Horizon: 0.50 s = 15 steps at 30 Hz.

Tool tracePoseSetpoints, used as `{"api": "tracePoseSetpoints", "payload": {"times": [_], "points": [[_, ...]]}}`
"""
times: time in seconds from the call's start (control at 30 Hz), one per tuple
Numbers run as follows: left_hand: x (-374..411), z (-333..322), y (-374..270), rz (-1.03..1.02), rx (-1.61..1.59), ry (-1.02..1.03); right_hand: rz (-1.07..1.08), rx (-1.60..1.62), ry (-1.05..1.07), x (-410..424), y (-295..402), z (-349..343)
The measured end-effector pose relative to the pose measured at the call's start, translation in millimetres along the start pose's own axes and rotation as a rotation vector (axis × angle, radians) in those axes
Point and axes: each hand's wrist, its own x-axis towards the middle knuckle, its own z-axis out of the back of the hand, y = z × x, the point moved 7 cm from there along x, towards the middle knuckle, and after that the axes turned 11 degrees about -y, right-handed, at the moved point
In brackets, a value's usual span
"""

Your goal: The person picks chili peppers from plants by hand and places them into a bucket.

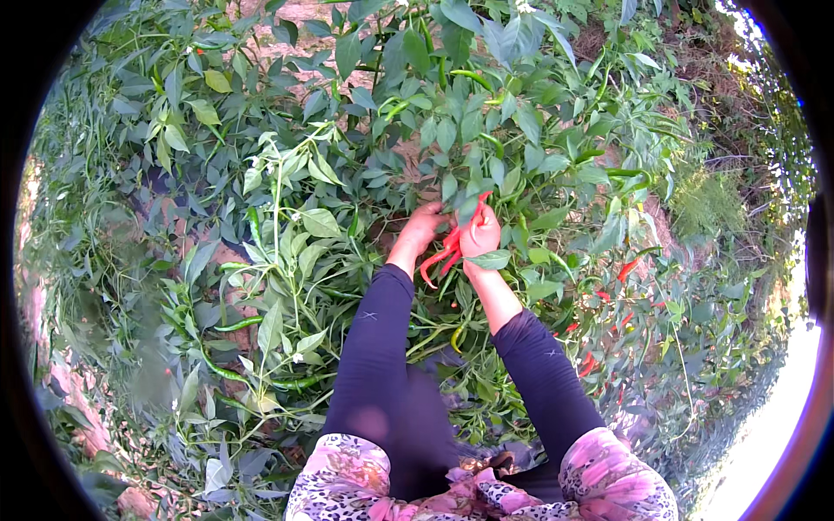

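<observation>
Several long red chili peppers (451,242) are held in my right hand (481,233), their tips hanging down and to the left past the wrist. A green leaf (490,260) crosses in front of that wrist. Close beside it on the left, my left hand (423,225) reaches in among the stems of a chili plant (456,140). Its fingertips are partly hidden by the foliage, so I cannot tell whether they grip anything. Below the hands a yellowish pepper (458,338) hangs on its stem.
Green chili peppers (240,323) hang from the branches on the left. More red peppers (588,365) show among the leaves at right. A pale leafy branch (277,208) stands up left of my forearms. Bare soil (91,417) and dry brush (723,130) edge the plants.
</observation>
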Motion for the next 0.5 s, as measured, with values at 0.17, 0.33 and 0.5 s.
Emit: {"api": "tracePoseSetpoints", "payload": {"times": [0.17, 0.33, 0.5], "points": [[-0.2, 5.9, 9.7, 0.163, 0.123, -0.062, 0.081, -0.094, 0.009, -48.0, 10.0, -4.8], [-11.5, 22.5, -12.9, 0.04, 0.13, -0.161, -0.671, 0.387, 0.139, -96.5, 30.3, 41.8], [-16.3, 35.0, -21.1, 0.163, 0.253, -0.206, -0.787, 0.759, 0.094, -124.1, 81.9, 94.4]]}}
